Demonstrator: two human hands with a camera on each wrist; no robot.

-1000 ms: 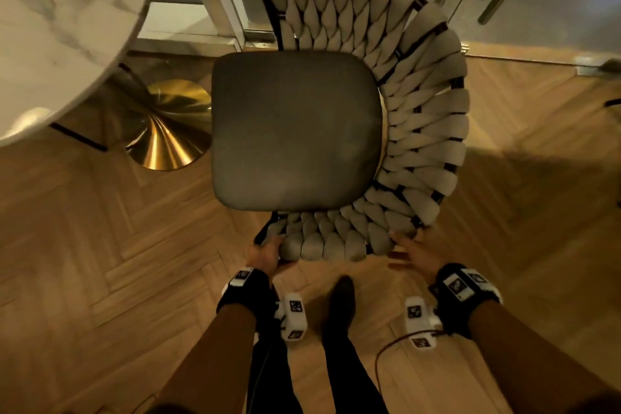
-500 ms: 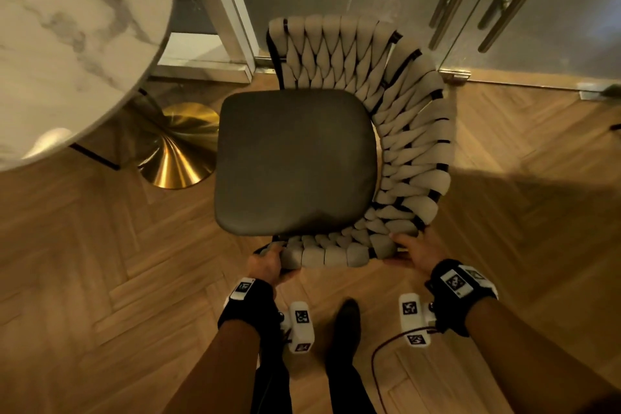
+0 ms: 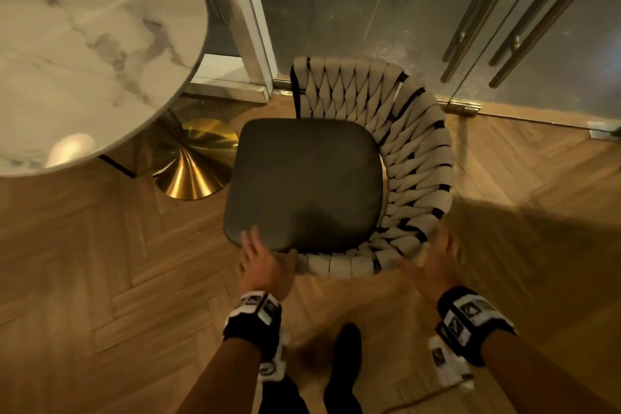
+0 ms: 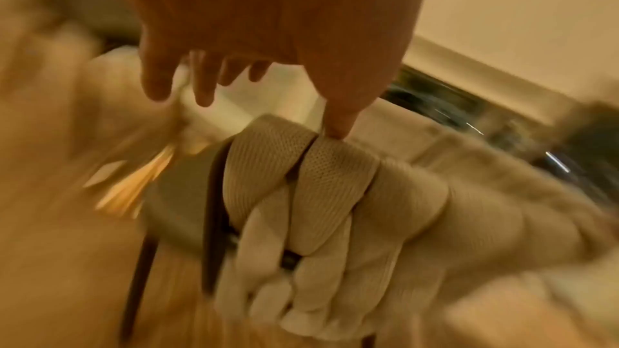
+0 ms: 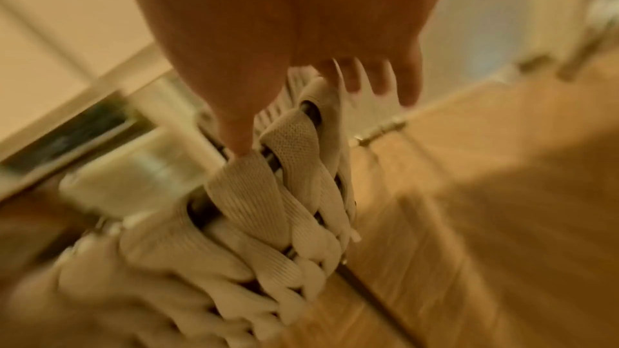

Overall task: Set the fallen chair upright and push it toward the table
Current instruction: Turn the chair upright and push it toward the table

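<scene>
The chair stands upright on its legs, with a dark grey seat cushion (image 3: 302, 185) and a curved back of woven beige bands (image 3: 416, 161). My left hand (image 3: 265, 262) lies with straight fingers over the seat's near left corner. In the left wrist view its thumb (image 4: 338, 126) touches the woven rim (image 4: 301, 168). My right hand (image 3: 433, 259) rests flat against the rim's near right bend, and its thumb (image 5: 237, 144) touches a band (image 5: 285, 142). Neither hand is curled round anything. The round marble table (image 3: 84, 54) is at the upper left, its gold base (image 3: 195, 165) just left of the seat.
Glass doors with long metal handles (image 3: 504, 27) and a pale door post (image 3: 248, 27) stand right behind the chair. A herringbone wood floor (image 3: 100, 279) spreads around it. My dark shoe (image 3: 346, 346) is on the floor just behind the chair.
Both hands have loosened from gripping the woven rim to lying open against the chair. The left hand has slid onto the seat corner. The view has pulled back and tilted up.
</scene>
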